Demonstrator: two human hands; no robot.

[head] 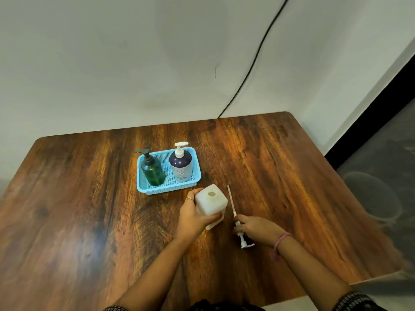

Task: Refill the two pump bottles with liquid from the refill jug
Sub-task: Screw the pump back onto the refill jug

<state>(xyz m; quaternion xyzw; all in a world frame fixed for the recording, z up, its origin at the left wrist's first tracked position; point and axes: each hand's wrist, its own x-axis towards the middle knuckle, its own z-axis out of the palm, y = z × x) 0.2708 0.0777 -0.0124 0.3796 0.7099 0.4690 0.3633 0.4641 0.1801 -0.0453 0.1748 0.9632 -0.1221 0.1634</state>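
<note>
A white square refill jug stands upright on the wooden table, its round mouth open on top. My left hand grips its left and near sides. My right hand holds a white pump head with a long dip tube, lying low over the table just right of the jug, tube pointing away from me. Behind the jug, a light blue basket holds a green pump bottle with a black pump on the left and a dark blue and white pump bottle with a white pump on the right.
The table's back edge meets a white wall, where a black cable runs down behind it. The right table edge drops to a dark floor.
</note>
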